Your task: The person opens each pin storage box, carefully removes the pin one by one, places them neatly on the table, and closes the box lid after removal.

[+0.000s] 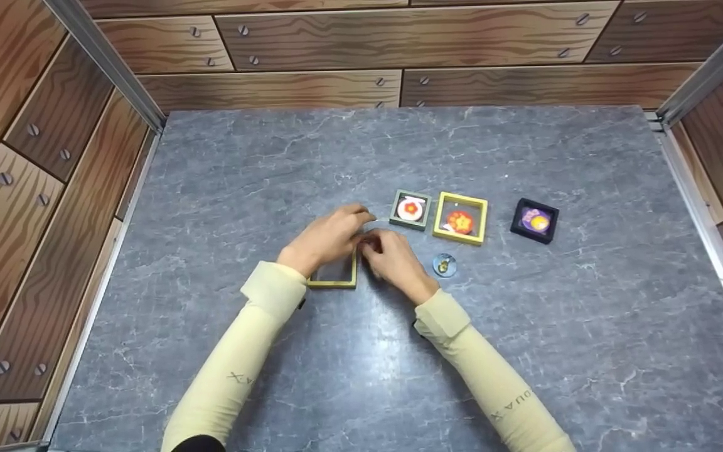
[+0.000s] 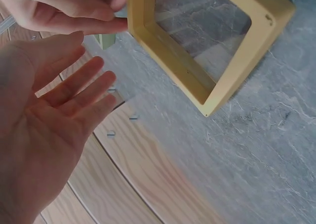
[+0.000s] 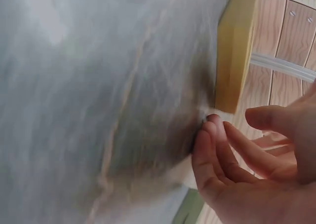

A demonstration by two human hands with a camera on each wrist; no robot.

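Note:
A yellow square display frame (image 1: pixel 332 284) lies before me, the table visible through its clear film. My left hand (image 1: pixel 330 235) is over its upper part; in the left wrist view that left hand (image 2: pixel 54 105) has loosely extended fingers, apart from the frame (image 2: pixel 237 86). The right hand (image 1: pixel 393 260) is at the frame's upper right corner. In the left wrist view the right hand's (image 2: pixel 74 9) fingertips touch the frame's edge. The right wrist view shows the right hand (image 3: pixel 237 179) with fingertips drawn together at the frame's corner (image 3: pixel 232 61).
A clear disc (image 1: pixel 444 265) with a small figure lies right of my right hand. Farther back stand a green frame (image 1: pixel 410 210), a second yellow frame (image 1: pixel 460 218) and a black frame (image 1: pixel 535 220), each with a colourful round or flower-shaped piece. Wood-patterned walls (image 1: pixel 311 37) enclose the grey table (image 1: pixel 261 157).

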